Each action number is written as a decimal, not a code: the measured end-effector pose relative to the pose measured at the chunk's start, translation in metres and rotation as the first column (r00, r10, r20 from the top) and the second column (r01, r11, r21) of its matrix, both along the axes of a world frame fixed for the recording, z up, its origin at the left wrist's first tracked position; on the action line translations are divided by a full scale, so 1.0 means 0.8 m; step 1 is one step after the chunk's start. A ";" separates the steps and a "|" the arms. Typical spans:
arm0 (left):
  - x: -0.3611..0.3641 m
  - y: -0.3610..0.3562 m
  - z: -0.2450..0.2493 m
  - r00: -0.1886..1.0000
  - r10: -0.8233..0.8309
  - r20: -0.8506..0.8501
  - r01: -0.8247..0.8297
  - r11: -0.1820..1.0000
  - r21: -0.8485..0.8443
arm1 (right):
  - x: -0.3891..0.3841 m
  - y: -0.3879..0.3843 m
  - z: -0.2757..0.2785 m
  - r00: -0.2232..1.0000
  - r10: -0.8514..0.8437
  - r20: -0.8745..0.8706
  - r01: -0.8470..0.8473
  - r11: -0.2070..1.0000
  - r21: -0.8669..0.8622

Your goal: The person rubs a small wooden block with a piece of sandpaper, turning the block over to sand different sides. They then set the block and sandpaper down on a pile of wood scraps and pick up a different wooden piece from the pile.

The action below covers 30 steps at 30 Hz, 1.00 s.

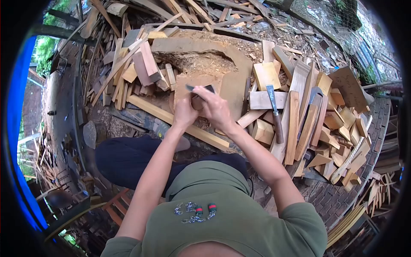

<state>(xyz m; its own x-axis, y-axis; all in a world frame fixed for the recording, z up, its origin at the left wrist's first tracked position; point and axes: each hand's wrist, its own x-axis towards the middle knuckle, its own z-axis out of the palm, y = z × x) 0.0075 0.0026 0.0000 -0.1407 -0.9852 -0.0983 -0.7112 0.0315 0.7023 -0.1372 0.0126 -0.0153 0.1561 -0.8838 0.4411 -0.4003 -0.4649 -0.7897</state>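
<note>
My left hand (185,113) is closed around the lower left side of a small brown wooden block (197,103), held above the worn wooden chopping stump (239,92). My right hand (215,108) is closed against the block's right side, its fingers bent over the top. From its fingertips a thin dark green tip (189,87) points left; its kind I cannot make out. A black edge (209,88) shows behind the right fingers. The hands meet at the block and hide much of it.
A long-bladed chisel-like tool (274,106) with a brown handle lies on wood pieces to the right. Cut blocks (262,130) and offcuts pile up there. More scraps (145,64) heap at the left, and a long beam (177,123) lies in front of the stump.
</note>
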 end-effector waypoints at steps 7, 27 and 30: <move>0.012 0.010 -0.020 0.997 -0.034 -0.066 0.023 0.987 -0.156 | -0.038 -0.046 -0.043 0.985 -0.026 -0.168 0.112 0.844 0.525; -0.028 0.050 -0.011 0.971 -0.231 -0.058 0.212 0.950 -0.231 | -0.024 0.028 -0.064 0.912 -0.407 0.054 0.280 0.714 0.642; -0.030 0.049 -0.016 0.978 -0.127 -0.163 0.091 0.973 -0.213 | -0.028 0.025 -0.077 0.909 -0.408 0.084 0.267 0.724 0.636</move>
<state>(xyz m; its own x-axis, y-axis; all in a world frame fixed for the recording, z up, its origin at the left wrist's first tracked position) -0.0162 0.0418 -0.0127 -0.2453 -0.9596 0.1379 -0.5627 0.2567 0.7858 -0.1593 0.0324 -0.0767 -0.2352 -0.9490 -0.2101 -0.2353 0.2653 -0.9350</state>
